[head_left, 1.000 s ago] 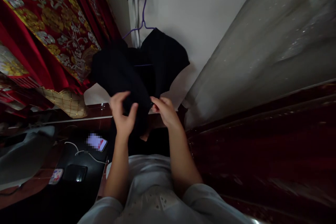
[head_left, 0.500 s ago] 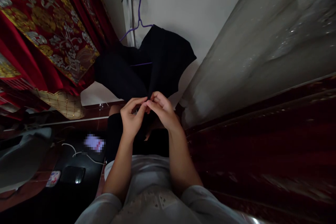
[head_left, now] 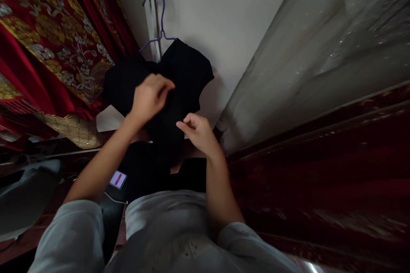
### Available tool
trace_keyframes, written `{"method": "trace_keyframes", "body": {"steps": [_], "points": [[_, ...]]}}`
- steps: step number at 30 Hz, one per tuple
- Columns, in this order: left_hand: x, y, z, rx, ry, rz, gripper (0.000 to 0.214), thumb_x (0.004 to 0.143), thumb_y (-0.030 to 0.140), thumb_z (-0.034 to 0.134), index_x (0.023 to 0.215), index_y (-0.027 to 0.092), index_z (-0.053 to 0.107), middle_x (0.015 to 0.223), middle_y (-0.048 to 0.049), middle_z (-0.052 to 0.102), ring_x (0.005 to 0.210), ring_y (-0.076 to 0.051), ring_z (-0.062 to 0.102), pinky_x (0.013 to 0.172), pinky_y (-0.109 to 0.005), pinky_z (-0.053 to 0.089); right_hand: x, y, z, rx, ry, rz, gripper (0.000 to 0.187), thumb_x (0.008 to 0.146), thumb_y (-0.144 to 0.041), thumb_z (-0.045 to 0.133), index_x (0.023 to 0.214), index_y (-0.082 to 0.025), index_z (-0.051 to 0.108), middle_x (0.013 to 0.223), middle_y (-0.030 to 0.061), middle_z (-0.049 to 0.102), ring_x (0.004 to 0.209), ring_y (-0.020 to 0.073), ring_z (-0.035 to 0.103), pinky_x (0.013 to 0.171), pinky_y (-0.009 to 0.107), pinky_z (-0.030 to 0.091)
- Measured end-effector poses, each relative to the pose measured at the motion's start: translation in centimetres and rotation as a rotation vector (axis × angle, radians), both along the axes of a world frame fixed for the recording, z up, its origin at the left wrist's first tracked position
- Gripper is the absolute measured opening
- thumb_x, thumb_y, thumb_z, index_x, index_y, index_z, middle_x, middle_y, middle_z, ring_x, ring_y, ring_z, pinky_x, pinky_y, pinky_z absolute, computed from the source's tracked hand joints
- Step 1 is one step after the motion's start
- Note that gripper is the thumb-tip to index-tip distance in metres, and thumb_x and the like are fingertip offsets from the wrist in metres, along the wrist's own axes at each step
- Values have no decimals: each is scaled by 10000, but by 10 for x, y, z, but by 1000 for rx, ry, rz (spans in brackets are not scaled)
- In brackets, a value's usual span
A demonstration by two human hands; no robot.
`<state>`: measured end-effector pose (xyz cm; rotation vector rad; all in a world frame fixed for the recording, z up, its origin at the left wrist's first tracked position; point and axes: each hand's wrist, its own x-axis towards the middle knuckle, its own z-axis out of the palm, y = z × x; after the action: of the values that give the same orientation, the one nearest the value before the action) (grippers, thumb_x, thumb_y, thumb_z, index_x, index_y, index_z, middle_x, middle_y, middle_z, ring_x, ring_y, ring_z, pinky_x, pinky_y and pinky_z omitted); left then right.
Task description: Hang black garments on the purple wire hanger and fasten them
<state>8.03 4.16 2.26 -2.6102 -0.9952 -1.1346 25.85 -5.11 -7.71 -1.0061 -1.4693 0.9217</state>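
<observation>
A black garment (head_left: 187,68) hangs on a purple hanger (head_left: 162,30) in front of me, its folds hard to make out in the dim light. My left hand (head_left: 150,97) is raised before the upper part of the cloth, thumb and forefinger pinched together. Whatever lies between those fingertips is too small to see. Lower and to the right, my right hand (head_left: 199,133) is closed in a pinch at the garment's front edge, with cloth at its fingertips.
Red cloth with gold and silver embroidery (head_left: 60,30) hangs at the left. A lit phone (head_left: 118,179) lies on a black surface at lower left, a white cable near it. Plastic-wrapped material (head_left: 288,59) and a dark red wooden surface (head_left: 314,179) flank the right side.
Both hands were together at the garment's front edge. My left hand has moved up and away from the right, still pinched. My right hand has stayed nearly in place.
</observation>
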Motion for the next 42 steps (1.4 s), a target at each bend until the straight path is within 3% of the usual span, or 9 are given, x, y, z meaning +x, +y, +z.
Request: {"method": "trace_keyframes", "body": {"steps": [4,8,10,13,17,25,30,37,42], "points": [[-14,70,47,43,24,201,132,1001,293,605,931,246,706,1016,-67,713,1031,-258,595,948,-476,510,7,15,-9,-77,-217,261,335,885,-418,655,693,-200,488,647,-30,490,615,115,451,584,264,338],[-11,84,55,59,58,93,107,981,313,591,938,320,689,1035,-68,697,1105,-306,581,886,-499,516,22,50,22,-98,-437,492,235,879,-372,698,765,-185,614,701,10,629,662,143,578,621,280,421],[-9,75,51,80,39,49,128,1000,317,550,982,327,677,1032,-72,694,1126,-306,574,885,-500,514,29,74,52,76,-359,374,179,908,-368,693,939,-193,674,769,20,676,721,151,626,682,292,473],[-10,63,50,131,49,75,148,1024,306,513,1041,306,660,1040,-74,697,1119,-284,564,910,-487,504,29,113,93,418,-269,-25,304,937,-289,680,1231,-234,627,864,6,684,749,137,619,777,305,509],[-17,58,54,166,96,143,180,1042,288,482,1044,272,661,1059,-80,703,1073,-260,603,914,-451,489,12,150,118,547,-482,-146,153,987,-349,633,1100,-246,649,880,29,683,828,192,646,859,360,533],[-24,65,47,172,95,99,183,1044,293,480,1036,227,650,1025,-96,694,1006,-251,673,887,-390,510,-8,155,128,516,-748,-107,148,1000,-338,573,943,-206,606,866,75,650,960,266,654,953,426,511],[-20,59,36,149,-26,107,206,1069,345,444,1038,256,627,1084,-106,645,1077,-267,644,940,-410,495,-12,160,132,508,-585,-121,259,1029,-399,531,838,-229,576,764,32,595,844,209,609,852,349,522],[-13,52,-5,160,-296,170,327,1119,403,318,1096,256,609,1101,-96,648,1111,-242,644,990,-405,488,-34,170,120,522,-403,-148,310,1045,-383,505,786,-222,566,723,15,545,783,185,572,812,332,520],[-12,52,1,160,-135,219,335,1122,402,326,1218,229,596,1121,-106,704,1111,-238,688,957,-388,536,-24,171,117,509,-444,-105,274,1049,-387,516,842,-225,594,737,18,540,796,190,574,847,348,537]]}}
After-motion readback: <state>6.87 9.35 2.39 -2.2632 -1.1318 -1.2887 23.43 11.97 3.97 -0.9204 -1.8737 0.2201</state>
